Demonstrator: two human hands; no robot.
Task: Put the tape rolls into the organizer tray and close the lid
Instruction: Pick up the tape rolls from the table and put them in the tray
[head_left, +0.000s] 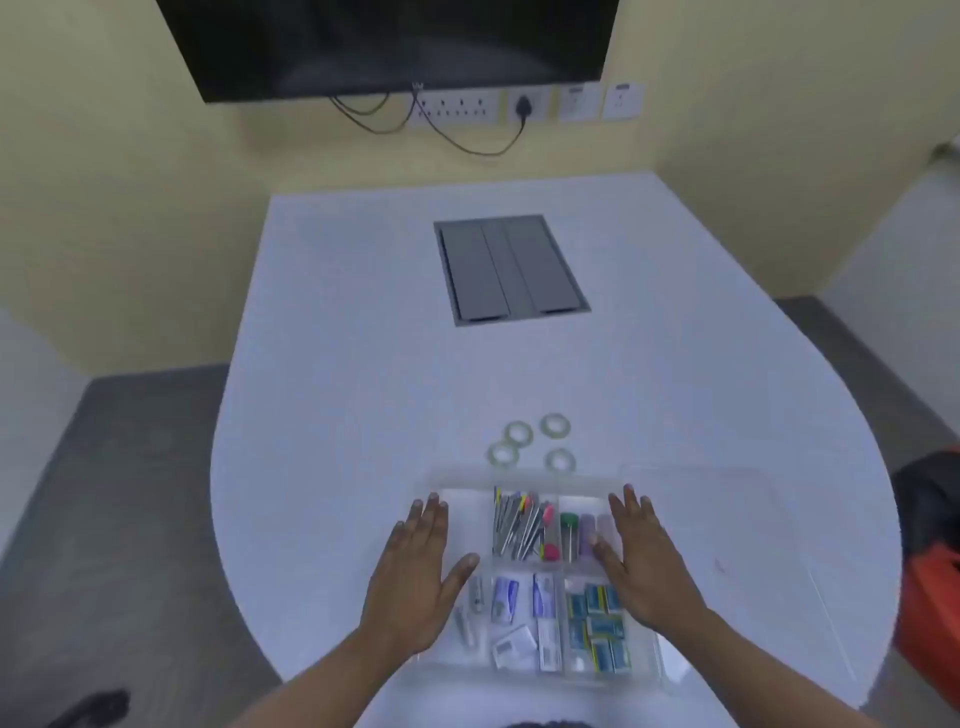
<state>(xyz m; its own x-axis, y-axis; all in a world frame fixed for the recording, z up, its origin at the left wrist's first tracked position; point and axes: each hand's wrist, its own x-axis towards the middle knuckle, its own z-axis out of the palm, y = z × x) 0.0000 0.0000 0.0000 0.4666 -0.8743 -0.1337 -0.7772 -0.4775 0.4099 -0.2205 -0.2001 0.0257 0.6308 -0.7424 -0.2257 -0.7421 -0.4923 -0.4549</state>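
Several clear tape rolls (532, 443) lie flat on the white table just beyond the organizer tray (467, 501). The tray is a clear plastic box with compartments holding pens, small tubes, staple boxes and packets. Its far-left compartment looks bare. A clear lid (727, 519) seems to lie open on the tray's right, hard to make out. My left hand (421, 577) hovers flat over the tray's left side, fingers spread, holding nothing. My right hand (641, 561) hovers flat over the right side, also with nothing in it.
A grey cable hatch (509, 270) is set into the white table (337, 389) farther back. A black screen (389, 41) and wall sockets (519, 106) are on the wall. An orange and black bag (930, 571) sits off the table's right edge.
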